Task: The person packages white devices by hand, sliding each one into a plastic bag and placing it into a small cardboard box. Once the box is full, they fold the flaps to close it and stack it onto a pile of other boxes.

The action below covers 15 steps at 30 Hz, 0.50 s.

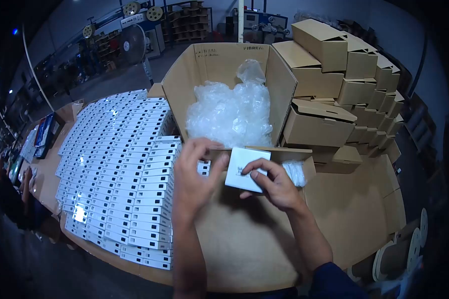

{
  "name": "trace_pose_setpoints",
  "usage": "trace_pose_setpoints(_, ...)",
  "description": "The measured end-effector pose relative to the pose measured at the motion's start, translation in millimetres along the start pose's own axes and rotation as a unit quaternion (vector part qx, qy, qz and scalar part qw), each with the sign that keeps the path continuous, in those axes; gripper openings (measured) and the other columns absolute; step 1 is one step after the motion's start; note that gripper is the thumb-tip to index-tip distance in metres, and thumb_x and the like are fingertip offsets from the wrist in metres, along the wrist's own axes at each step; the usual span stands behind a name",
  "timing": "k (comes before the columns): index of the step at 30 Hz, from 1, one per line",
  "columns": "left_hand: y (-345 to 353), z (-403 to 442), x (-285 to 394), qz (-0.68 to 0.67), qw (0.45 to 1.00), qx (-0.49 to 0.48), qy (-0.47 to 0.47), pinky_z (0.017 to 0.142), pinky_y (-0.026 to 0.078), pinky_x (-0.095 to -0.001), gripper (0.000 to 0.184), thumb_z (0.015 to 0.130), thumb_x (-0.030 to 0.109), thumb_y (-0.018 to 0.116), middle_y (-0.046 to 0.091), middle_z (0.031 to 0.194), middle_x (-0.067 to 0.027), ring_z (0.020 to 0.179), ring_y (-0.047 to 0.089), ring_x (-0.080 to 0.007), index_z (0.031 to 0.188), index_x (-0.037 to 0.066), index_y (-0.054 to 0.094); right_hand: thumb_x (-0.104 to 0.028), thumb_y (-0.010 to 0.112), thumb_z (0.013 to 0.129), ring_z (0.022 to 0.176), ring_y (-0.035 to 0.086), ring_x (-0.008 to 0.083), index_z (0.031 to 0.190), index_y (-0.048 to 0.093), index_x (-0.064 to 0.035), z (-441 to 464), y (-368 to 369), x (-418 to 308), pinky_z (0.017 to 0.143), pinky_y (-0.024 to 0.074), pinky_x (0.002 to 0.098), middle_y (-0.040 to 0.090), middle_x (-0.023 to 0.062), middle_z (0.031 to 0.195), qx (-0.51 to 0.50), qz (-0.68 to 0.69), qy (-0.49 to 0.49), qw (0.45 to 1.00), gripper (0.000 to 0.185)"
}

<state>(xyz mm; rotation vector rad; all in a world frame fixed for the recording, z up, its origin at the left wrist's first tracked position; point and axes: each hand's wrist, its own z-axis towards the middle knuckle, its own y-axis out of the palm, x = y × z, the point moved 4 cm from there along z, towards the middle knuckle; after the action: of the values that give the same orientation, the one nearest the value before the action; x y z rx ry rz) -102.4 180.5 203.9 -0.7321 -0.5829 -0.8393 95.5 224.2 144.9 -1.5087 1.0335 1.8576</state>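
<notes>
A small white box [238,180] with black print on its face is held up by my right hand [274,184], its thumb and index finger on the printed side. My left hand [197,172] is raised just left of that box, fingers apart and curved, with nothing seen in it. Behind both hands sits a low open cardboard box [304,152]. Clear plastic-wrapped pieces [295,172] lie at its right end. To the left, many white boxes [134,209] with black labels are stacked in tight rows.
A large open carton [224,55] full of clear plastic bags [229,112] stands beyond my hands. Folded brown cartons [322,124] are piled at right on the cardboard-covered table [244,244]. Spools [396,254] stand at lower right. A person's hand [27,174] shows at far left.
</notes>
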Motion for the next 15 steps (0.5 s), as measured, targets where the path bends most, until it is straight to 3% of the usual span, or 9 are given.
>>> trace_pose_setpoints(1, 4.9, 27.0, -8.7, -0.001, 1.000, 0.000, -0.012, 0.081, 0.053, -0.0329, 0.020, 0.088, 0.010, 0.076, 0.070, 0.108, -0.0107, 0.096, 0.066, -0.0196, 0.107, 0.004, 0.074, -0.006, 0.052, 0.107, 0.102, 0.066, 0.0172, 0.117, 0.064, 0.0035, 9.0, -5.7, -10.1, 0.078, 0.0635, 0.0293, 0.064, 0.0100, 0.116, 0.006, -0.032, 0.012, 0.999, 0.018)
trace_pose_setpoints(4, 42.5, 114.4, -61.8, -0.041, 0.998, -0.025, -0.031, 0.082, 0.054, -0.0308, 0.024, 0.093, 0.020, 0.075, 0.076, 0.100, -0.0091, 0.087, 0.069, -0.0166, 0.106, 0.001, 0.075, 0.002, 0.050, 0.103, 0.098, 0.065, 0.0141, 0.123, 0.065, 0.0017, 49.9, -19.5, -39.5, 0.077, 0.0617, 0.0275, 0.064, 0.0116, 0.118, 0.034, -0.141, -0.124, 0.982, 0.025)
trace_pose_setpoints(6, 77.0, 170.9, -98.1, 0.006, 0.998, -0.060, -0.034, 0.085, 0.055, -0.0347, 0.030, 0.091, 0.024, 0.076, 0.076, 0.102, -0.0106, 0.088, 0.071, -0.0227, 0.110, 0.001, 0.074, -0.005, 0.059, 0.097, 0.109, 0.063, 0.0253, 0.136, 0.064, -0.0050, 77.8, -31.6, -53.5, 0.096, 0.0552, 0.0359, 0.062, 0.0189, 0.125, 0.094, -0.285, -0.146, 0.943, 0.039)
trace_pose_setpoints(7, 92.0, 192.1, -107.7, 0.038, 0.997, -0.055, -0.040, 0.087, 0.055, -0.0366, 0.032, 0.090, 0.025, 0.077, 0.076, 0.103, -0.0120, 0.091, 0.071, -0.0252, 0.111, 0.001, 0.074, -0.008, 0.062, 0.094, 0.116, 0.062, 0.0309, 0.140, 0.063, -0.0069, 95.8, -41.6, -48.6, 0.104, 0.0512, 0.0390, 0.060, 0.0221, 0.129, 0.129, -0.319, -0.138, 0.929, 0.045)
trace_pose_setpoints(8, 106.3, 210.9, -114.6, 0.070, 0.995, -0.048, -0.047, 0.089, 0.055, -0.0386, 0.034, 0.089, 0.026, 0.078, 0.076, 0.103, -0.0134, 0.094, 0.071, -0.0277, 0.112, 0.001, 0.073, -0.015, 0.066, 0.088, 0.133, 0.052, 0.0415, 0.142, 0.062, -0.0076, 108.4, -44.0, -50.9, 0.117, 0.0390, 0.0435, 0.050, 0.0292, 0.144, 0.153, -0.316, -0.142, 0.926, 0.055)
trace_pose_setpoints(11, 145.4, 262.1, -151.4, 0.147, 0.989, -0.005, 0.005, 0.095, 0.053, -0.0432, 0.039, 0.087, 0.028, 0.079, 0.075, 0.104, -0.0175, 0.103, 0.069, -0.0336, 0.115, 0.002, 0.072, -0.015, 0.067, 0.085, 0.143, 0.045, 0.0439, 0.143, 0.061, -0.0074, 144.6, -60.4, -56.9, 0.119, 0.0370, 0.0442, 0.037, 0.0315, 0.157, 0.221, -0.406, -0.210, 0.862, 0.059)
trace_pose_setpoints(12, 152.8, 271.8, -155.9, 0.169, 0.985, 0.012, 0.034, 0.097, 0.052, -0.0446, 0.040, 0.086, 0.029, 0.079, 0.074, 0.104, -0.0189, 0.106, 0.068, -0.0353, 0.116, 0.002, 0.072, -0.015, 0.067, 0.082, 0.147, 0.040, 0.0450, 0.145, 0.060, -0.0069, 154.2, -66.7, -58.5, 0.120, 0.0348, 0.0445, 0.029, 0.0314, 0.162, 0.229, -0.396, -0.195, 0.867, 0.063)
trace_pose_setpoints(15, 174.4, 296.5, -176.2, 0.175, 0.981, -0.080, -0.009, 0.106, 0.048, -0.0458, 0.042, 0.083, 0.023, 0.082, 0.067, 0.121, -0.0240, 0.125, 0.059, -0.0395, 0.120, 0.005, 0.072, -0.014, 0.068, 0.082, 0.147, 0.039, 0.0447, 0.146, 0.060, -0.0070, 176.1, -82.8, -61.6, 0.121, 0.0334, 0.0437, 0.031, 0.0321, 0.161, 0.266, -0.374, -0.157, 0.874, 0.064)
